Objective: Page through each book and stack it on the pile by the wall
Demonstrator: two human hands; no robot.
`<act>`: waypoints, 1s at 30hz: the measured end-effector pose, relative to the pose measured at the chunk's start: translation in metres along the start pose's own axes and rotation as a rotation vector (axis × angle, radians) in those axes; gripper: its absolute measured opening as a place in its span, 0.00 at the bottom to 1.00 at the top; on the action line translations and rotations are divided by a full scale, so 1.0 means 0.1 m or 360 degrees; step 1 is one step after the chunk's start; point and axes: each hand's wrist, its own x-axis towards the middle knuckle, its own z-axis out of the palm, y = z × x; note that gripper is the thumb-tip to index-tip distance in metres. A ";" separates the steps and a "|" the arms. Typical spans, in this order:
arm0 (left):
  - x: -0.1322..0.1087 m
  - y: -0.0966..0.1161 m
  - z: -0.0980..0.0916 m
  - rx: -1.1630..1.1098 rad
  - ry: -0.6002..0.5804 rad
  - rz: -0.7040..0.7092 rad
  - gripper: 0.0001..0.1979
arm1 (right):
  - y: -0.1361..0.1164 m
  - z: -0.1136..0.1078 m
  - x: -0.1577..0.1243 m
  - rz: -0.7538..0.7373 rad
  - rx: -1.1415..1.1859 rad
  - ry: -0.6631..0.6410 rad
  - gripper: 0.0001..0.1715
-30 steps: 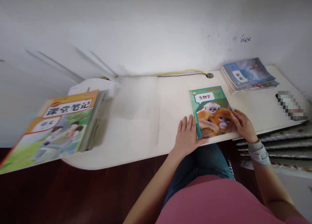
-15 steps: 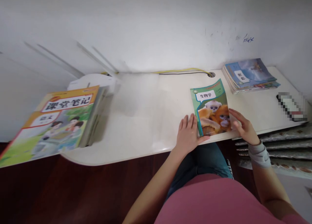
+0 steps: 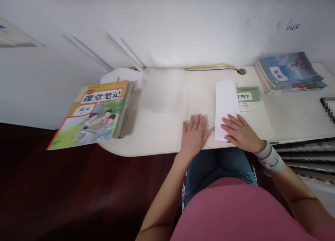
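Note:
The biology textbook point(image 3: 256, 111) lies on the white tabletop in front of me with its front cover point(image 3: 227, 97) turned over to the left. The cover's blank white inside faces up, partly over the title page with its green band. My right hand point(image 3: 242, 133) rests on the turned cover near the fold, fingers stretched out and spread. Flat on the tabletop just left of the book is my left hand point(image 3: 193, 136), open, with its thumb pointing toward the cover's edge. Neither hand is gripping anything.
A stack of books point(image 3: 91, 113) topped by an orange-edged notebook juts over the table's point(image 3: 157, 129) left end. At the back right stands another stack of books point(image 3: 290, 71). A yellow cable point(image 3: 206, 65) runs along the wall to a hole. A blurred-out phone-like object point(image 3: 330, 108) lies far right.
The textbook's front cover, closed with the monkey picture showing, has been flipped open to the left. My right hand has moved from the right edge onto the cover; my left has left the book.

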 end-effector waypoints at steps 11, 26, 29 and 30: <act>-0.07 -0.14 0.01 -0.0097 0.0237 -0.0166 0.28 | -0.27 0.12 0.28 0.0007 -0.0133 -0.0078 0.20; -0.13 -0.15 0.09 -0.0061 0.0254 -0.0169 0.35 | -0.25 -0.01 0.60 -0.0133 0.0035 -0.0076 0.22; -0.12 -0.14 0.07 -0.0052 0.0262 -0.0181 0.34 | 0.24 -0.13 1.03 0.0043 -0.0026 0.0021 0.25; -0.12 -0.14 0.07 -0.0052 0.0261 -0.0185 0.34 | 0.42 -0.14 1.20 0.0126 -0.0050 0.0057 0.29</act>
